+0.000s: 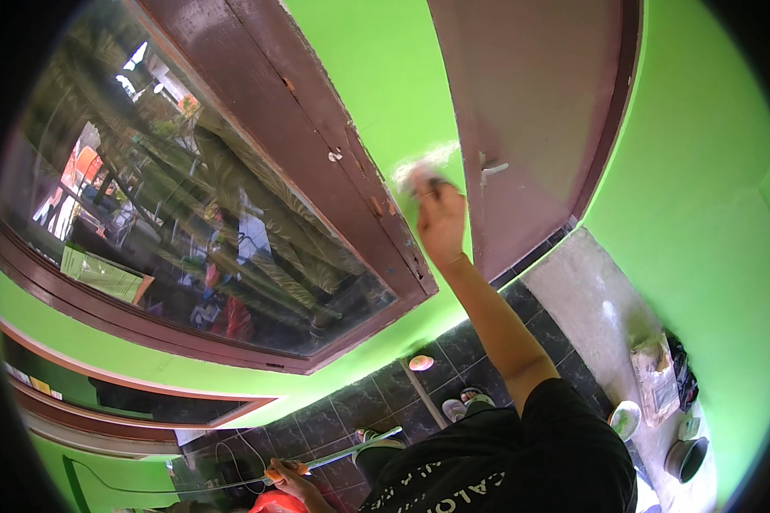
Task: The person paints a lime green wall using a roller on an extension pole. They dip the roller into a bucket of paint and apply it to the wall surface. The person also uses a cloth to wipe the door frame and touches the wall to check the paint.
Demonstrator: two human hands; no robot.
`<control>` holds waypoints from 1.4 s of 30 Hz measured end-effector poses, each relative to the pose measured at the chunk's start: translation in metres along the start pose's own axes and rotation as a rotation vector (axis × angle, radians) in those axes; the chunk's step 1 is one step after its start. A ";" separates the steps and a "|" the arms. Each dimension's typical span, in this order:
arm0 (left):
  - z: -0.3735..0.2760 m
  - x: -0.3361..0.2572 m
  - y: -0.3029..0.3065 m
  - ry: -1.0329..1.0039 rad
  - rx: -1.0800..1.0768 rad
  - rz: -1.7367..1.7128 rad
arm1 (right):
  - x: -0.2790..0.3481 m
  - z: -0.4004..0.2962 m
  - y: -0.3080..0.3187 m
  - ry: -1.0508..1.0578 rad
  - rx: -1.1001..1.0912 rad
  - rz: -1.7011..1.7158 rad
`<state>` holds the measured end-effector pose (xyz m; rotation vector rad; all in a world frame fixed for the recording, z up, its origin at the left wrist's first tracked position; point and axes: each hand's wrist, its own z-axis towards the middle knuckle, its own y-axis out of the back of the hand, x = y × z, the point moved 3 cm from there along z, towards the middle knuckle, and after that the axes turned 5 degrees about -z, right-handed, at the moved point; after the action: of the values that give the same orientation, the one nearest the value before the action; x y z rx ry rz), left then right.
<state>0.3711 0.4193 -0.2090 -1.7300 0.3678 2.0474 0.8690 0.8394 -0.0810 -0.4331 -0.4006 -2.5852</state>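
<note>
My right hand [441, 215] is raised against the green wall [385, 83] between the brown window frame and the brown door. Its fingers are closed around a small dark object, blurred and mostly hidden, so its kind cannot be told. Just above the fingers, a pale whitish patch [427, 160] marks the green paint. Low in the view, my left hand [289, 478] grips the orange handle [273, 475] of a long, thin tool whose pale bar [353, 447] points up and to the right.
The window glass [186, 211] reflects the surroundings. The brown door [532, 115] has a lever handle [494, 170]. Dark tiles [359, 404] cover the floor, with a round pinkish item [421, 363] on them. A bowl [625, 420], a dark pot [686, 459] and a worn bag [656, 381] stand at right.
</note>
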 end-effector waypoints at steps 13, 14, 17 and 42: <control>-0.009 -0.006 -0.001 -0.003 -0.039 0.006 | -0.004 -0.007 0.003 -0.067 0.082 -0.074; -0.008 -0.007 0.000 0.005 -0.028 0.007 | 0.011 -0.009 0.003 0.043 0.138 -0.064; -0.008 -0.008 -0.001 0.002 -0.003 0.010 | 0.005 -0.010 0.001 0.038 0.110 -0.118; 0.003 0.000 0.011 -0.023 -0.012 0.036 | -0.034 -0.016 -0.006 -0.177 0.089 -0.169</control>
<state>0.3633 0.4108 -0.2093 -1.7167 0.3835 2.0975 0.8905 0.8527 -0.1093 -0.6224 -0.6364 -2.6865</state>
